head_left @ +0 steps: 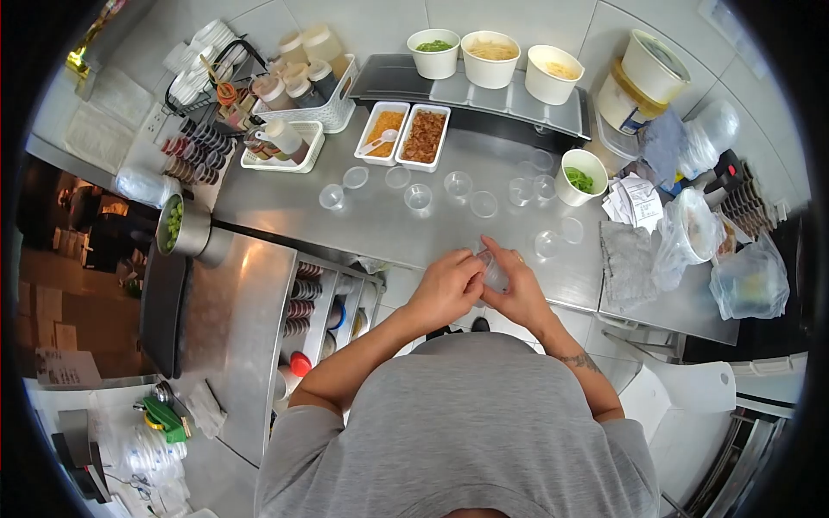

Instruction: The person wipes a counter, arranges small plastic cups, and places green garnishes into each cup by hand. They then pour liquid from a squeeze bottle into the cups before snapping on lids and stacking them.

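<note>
Both hands meet just in front of the counter's front edge, around a clear plastic cup, perhaps several nested together. My left hand pinches at its near left side, fingers curled. Wrapped along the right side is my right hand, its thumb and fingers on the plastic. On the steel counter beyond lie small clear cups and lids, among them a cup, a cup and a lid. To the right of the hands sit another cup and a lid.
White tubs of orange shreds and brown bits stand behind the cups. A bowl of chopped greens is at right, near a grey cloth. Bowls line the raised shelf. A pot stands at left.
</note>
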